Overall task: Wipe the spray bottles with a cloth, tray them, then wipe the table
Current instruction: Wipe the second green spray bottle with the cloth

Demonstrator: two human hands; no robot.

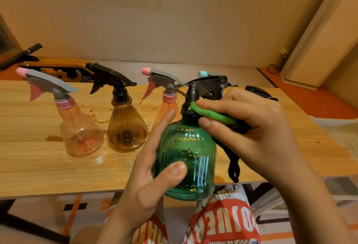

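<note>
Left hand (153,168) fingers grip green spray bottle (187,158) at lower center, right hand (249,125) fingers pinch green cloth (213,116) against its black neck, above table (38,166).

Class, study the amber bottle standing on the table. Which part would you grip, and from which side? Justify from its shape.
Probably the narrow neck of the amber bottle, just under the black cap, reached from the near side. It stands upright, the body flares wide, the trigger juts left, and pink bottles flank it.
</note>
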